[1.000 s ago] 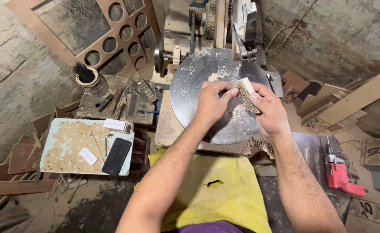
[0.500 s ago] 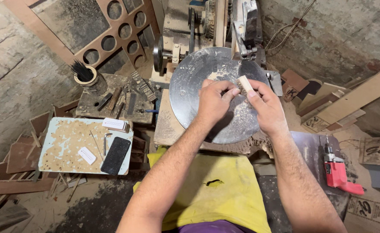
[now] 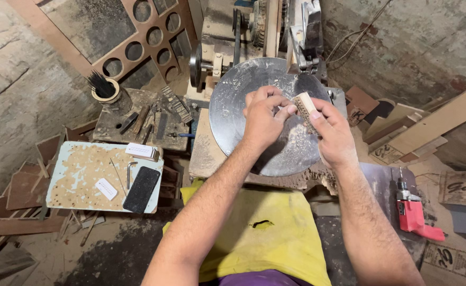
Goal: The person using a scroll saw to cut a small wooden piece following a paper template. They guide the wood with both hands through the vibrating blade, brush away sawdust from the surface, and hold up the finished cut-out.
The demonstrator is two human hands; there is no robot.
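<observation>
A woodworking shop, cramped and dusty. Belt-driven machine with a round metal disc [image 3: 254, 106] at the centre, sawdust strewn over it. Left of the disc, a tool-cluttered block [image 3: 137, 119] and a worn tray [image 3: 79, 175]. Right of the disc, wood offcuts [image 3: 428, 124] and a red power drill [image 3: 413, 212]. Beyond the disc, a board with round cutouts [image 3: 137, 42].

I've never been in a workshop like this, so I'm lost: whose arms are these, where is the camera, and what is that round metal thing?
The camera sits on the person's head and looks down, so the two bare arms are their own. The left hand and right hand together hold a small wooden block over a round metal disc, which is dusted with sawdust and belongs to a machine. To the left, a pale board carries a dark phone. A red power drill lies on the right. A yellow cloth covers the lap.
</observation>
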